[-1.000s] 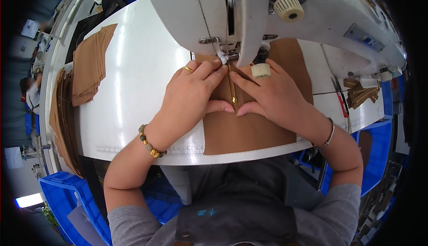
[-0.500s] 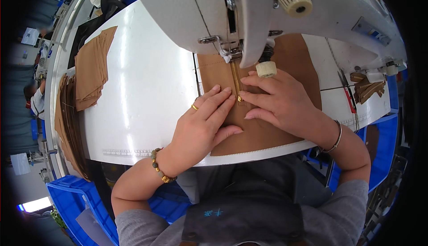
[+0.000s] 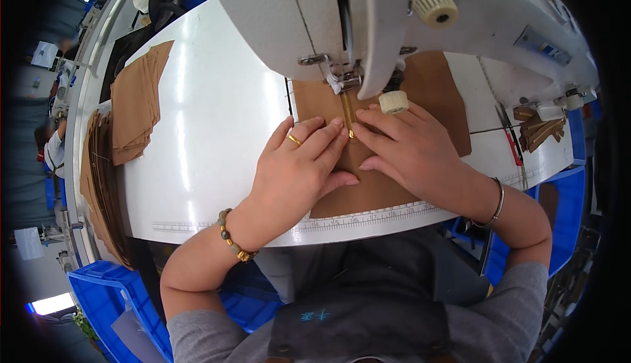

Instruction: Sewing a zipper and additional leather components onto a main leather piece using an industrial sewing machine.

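A brown fabric panel (image 3: 368,185) lies flat under the white sewing machine (image 3: 296,27), with a gold metal zipper (image 3: 349,111) running down its middle toward me. The zipper's upper end sits beneath the presser foot (image 3: 342,84). My left hand (image 3: 299,159) rests on the panel left of the zipper, fingers stretched out and fingertips beside the teeth. On the other side my right hand (image 3: 407,146) presses the cloth, fingers spread and fingertips close to the zipper. The zipper's lower end shows between the two hands. Neither hand grips anything.
Stacked brown fabric pieces (image 3: 139,103) lie at the table's left, beside a hanging pile (image 3: 102,185). Red-handled scissors (image 3: 513,145) and small brown strips (image 3: 542,129) lie at the right. Blue bins (image 3: 112,297) stand below both sides. A ruler strip (image 3: 368,217) runs along the front edge.
The panel and zipper have moved away from me, further under the machine, uncovering the ruler at the front edge. Both hands have shifted slightly forward with the cloth.
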Available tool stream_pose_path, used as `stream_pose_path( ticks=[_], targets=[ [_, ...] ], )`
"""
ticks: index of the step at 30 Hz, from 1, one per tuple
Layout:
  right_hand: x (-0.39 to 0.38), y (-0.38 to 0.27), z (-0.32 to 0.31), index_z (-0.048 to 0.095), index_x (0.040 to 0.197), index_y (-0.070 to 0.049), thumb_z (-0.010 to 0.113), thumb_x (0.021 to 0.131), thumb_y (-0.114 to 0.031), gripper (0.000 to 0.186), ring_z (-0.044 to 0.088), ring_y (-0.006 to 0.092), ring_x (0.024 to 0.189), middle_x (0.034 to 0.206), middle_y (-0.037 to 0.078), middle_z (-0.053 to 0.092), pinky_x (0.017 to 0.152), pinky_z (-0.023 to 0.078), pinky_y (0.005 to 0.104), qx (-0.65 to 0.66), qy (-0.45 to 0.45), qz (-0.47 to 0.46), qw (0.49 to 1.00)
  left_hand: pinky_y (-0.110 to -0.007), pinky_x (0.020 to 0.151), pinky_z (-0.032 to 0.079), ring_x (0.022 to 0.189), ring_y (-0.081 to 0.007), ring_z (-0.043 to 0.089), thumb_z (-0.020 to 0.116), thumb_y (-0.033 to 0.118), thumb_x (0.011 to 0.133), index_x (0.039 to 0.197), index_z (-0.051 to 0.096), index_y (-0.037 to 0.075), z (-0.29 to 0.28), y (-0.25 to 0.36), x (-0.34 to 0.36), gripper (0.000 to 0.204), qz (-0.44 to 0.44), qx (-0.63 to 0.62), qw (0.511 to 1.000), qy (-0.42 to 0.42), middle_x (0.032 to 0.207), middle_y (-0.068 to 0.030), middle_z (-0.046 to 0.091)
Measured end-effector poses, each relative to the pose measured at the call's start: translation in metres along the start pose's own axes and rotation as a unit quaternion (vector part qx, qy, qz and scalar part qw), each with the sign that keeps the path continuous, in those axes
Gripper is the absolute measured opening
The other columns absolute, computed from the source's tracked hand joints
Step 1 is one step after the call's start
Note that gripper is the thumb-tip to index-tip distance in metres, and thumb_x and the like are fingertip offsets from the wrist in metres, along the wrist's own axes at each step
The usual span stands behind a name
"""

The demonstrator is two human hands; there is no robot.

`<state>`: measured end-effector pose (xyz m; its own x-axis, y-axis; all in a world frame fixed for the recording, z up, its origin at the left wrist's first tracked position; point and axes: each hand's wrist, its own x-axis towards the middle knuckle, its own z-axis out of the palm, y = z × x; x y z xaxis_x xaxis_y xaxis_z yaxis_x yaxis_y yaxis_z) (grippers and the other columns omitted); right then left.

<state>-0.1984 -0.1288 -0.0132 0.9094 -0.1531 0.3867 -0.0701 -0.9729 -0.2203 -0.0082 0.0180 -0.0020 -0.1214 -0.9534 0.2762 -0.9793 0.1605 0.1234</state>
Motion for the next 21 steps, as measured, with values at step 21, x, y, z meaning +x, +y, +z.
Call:
stream_pose_path(
  ticks=[21],
  targets=[
    [0.017, 0.019, 0.008, 0.070, 0.125, -0.004, 0.080, 0.084, -0.032, 0.050, 0.065, 0.0310, 0.111, 0.109, 0.014, 0.069, 0.111, 0.046, 0.0472, 0.019, -0.004, 0.036, 0.999, -0.045, 0.109, 0.049, 0.127, -0.0253, 0.064, 0.072, 0.042, 0.092, 0.128, 0.072, 0.005, 0.013, -0.023, 0.015, 0.052, -0.016, 0.003, 0.999, 0.041, 0.129, -0.0065, 0.070]
  ],
)
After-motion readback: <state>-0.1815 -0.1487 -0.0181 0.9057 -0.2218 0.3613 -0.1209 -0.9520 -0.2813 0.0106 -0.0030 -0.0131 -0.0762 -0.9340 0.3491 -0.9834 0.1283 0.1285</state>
